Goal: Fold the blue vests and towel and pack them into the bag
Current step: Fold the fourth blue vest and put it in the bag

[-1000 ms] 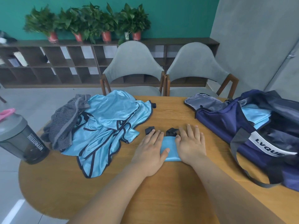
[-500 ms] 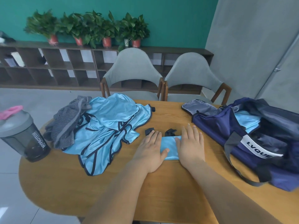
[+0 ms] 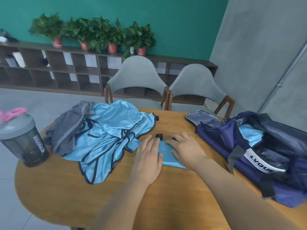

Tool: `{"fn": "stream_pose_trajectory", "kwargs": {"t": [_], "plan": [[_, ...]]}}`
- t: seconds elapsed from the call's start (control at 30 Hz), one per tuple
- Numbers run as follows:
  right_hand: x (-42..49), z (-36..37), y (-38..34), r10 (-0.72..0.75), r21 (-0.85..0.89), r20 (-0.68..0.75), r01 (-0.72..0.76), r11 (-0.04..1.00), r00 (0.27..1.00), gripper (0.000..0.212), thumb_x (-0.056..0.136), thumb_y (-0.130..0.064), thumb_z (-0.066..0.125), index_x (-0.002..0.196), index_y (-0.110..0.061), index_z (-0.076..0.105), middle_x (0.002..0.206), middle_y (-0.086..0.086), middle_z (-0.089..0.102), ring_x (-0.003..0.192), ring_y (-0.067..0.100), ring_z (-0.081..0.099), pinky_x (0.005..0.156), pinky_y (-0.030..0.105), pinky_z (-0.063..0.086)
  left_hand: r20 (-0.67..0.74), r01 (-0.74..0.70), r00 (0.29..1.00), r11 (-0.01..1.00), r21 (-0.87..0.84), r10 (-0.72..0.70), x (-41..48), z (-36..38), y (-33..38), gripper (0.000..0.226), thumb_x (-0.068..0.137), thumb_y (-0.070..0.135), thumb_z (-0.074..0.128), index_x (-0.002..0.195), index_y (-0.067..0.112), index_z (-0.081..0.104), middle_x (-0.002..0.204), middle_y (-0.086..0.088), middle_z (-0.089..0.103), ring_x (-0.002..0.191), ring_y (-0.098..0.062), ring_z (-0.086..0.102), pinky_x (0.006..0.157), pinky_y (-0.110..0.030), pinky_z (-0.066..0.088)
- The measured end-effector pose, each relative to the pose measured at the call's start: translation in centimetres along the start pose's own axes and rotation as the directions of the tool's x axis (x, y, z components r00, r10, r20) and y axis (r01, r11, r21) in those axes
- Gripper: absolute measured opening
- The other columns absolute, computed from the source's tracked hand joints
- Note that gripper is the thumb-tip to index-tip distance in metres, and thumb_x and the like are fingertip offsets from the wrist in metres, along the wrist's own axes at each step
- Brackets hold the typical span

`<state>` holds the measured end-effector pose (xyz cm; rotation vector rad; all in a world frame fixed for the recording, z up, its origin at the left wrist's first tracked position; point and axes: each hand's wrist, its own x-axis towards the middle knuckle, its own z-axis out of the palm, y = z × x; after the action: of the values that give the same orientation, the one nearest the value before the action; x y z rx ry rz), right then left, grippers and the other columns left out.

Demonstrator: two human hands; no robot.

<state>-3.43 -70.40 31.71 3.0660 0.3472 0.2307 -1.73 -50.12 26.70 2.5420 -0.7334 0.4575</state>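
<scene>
One packed vest in bag; folded vest beside bag under flat left hand and right hand (grip unclear); vest pile and grey towel beyond, unfolded.

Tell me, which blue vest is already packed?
The vest inside the navy bag; a folded one lies under the left hand and right hand, others in a heap.

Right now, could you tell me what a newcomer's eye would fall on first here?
Most likely the left hand and right hand, resting on a folded blue vest in the middle of the table. To their left sprawls a shiny heap of unfolded blue vests, a grey striped towel at its left edge. On the right lies the open navy bag with blue fabric inside.
</scene>
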Motion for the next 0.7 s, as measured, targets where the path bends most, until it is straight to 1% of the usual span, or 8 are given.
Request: {"fn": "stream_pose_trajectory", "kwargs": {"t": [0.07,0.1,0.2,0.3,0.4,0.5,0.63,0.7], "plan": [[0.0,-0.2,0.0,-0.021,-0.108,0.089,0.030,0.994,0.996,0.055,0.110,-0.042,0.039,0.162,-0.030,0.029,0.168,-0.009,0.029,0.157,0.025,0.015,0.127,0.044,0.017,-0.006,0.028,1.000,0.999,0.015,-0.028,0.0,0.1,0.0,0.055,0.106,0.037,0.045,0.157,0.016,0.041,0.155,0.002,0.045,0.152,-0.017,0.026,0.128,-0.038,0.025],[-0.1,0.1,0.1,-0.006,-0.132,0.130,0.023,0.991,0.991,0.055,0.111,-0.043,0.033,0.164,-0.028,0.026,0.168,-0.008,0.030,0.159,0.024,0.007,0.129,0.045,0.007,-0.010,0.044,0.999,0.999,0.017,-0.044,0.0,0.0,-0.1,0.055,0.106,0.038,0.045,0.156,0.016,0.041,0.153,0.002,0.046,0.149,-0.018,0.030,0.126,-0.038,0.027],[-0.6,0.2,0.8,0.087,-0.163,0.111,-0.068,0.984,0.990,0.046,0.112,-0.044,0.026,0.152,-0.031,0.045,0.150,-0.007,0.054,0.157,0.019,0.018,0.129,0.046,-0.003,-0.034,0.094,0.995,0.995,0.013,-0.094,0.3,0.0,-0.1,0.055,0.104,0.040,0.047,0.154,0.017,0.043,0.146,0.001,0.047,0.141,-0.020,0.038,0.122,-0.039,0.034],[-1.1,-0.3,1.8,0.134,-0.202,0.092,-0.113,0.973,0.987,0.048,0.109,-0.054,0.026,0.136,-0.034,0.061,0.126,-0.007,0.063,0.137,0.022,0.041,0.127,0.046,0.008,-0.041,0.131,0.991,0.991,0.023,-0.130,0.4,0.1,-0.1,0.055,0.105,0.044,0.047,0.152,0.016,0.044,0.143,0.000,0.049,0.138,-0.021,0.040,0.119,-0.039,0.037],[-1.7,-0.5,2.4,0.104,-0.146,0.135,-0.084,0.986,0.985,0.048,0.106,-0.055,0.037,0.139,-0.029,0.059,0.129,-0.004,0.053,0.126,0.022,0.042,0.116,0.041,0.028,-0.043,0.151,0.988,0.988,0.020,-0.150,0.4,0.2,-0.3,0.056,0.105,0.047,0.048,0.152,0.018,0.044,0.142,0.001,0.049,0.137,-0.020,0.042,0.117,-0.039,0.039],[-2.5,-0.6,2.1,0.135,0.007,0.193,-0.139,0.990,0.972,0.041,0.106,-0.048,0.043,0.135,-0.024,0.058,0.125,-0.005,0.054,0.116,0.020,0.049,0.095,0.034,0.038,-0.050,0.166,0.985,0.985,0.040,-0.164,0.4,0.3,-0.3,0.055,0.103,0.051,0.051,0.146,0.017,0.050,0.135,0.001,0.053,0.128,-0.021,0.047,0.111,-0.039,0.043],[-4.0,0.2,1.0,0.329,0.070,0.137,-0.340,0.938,0.934,0.034,0.105,-0.054,0.040,0.112,-0.027,0.060,0.106,-0.006,0.057,0.101,0.019,0.056,0.077,0.035,0.043,-0.093,0.200,0.977,0.975,0.098,-0.191,0.4,0.1,-0.2,0.046,0.098,0.054,0.058,0.130,0.022,0.060,0.119,0.004,0.060,0.114,-0.021,0.055,0.099,-0.039,0.047],[-4.7,0.7,0.1,0.438,0.091,0.120,-0.450,0.889,0.891,0.031,0.106,-0.054,0.038,0.100,-0.027,0.052,0.098,-0.006,0.056,0.094,0.021,0.058,0.071,0.036,0.042,-0.104,0.191,0.978,0.975,0.111,-0.180,0.3,0.1,-0.3,0.037,0.097,0.053,0.060,0.119,0.023,0.063,0.109,0.006,0.064,0.105,-0.020,0.059,0.094,-0.039,0.047]]}}
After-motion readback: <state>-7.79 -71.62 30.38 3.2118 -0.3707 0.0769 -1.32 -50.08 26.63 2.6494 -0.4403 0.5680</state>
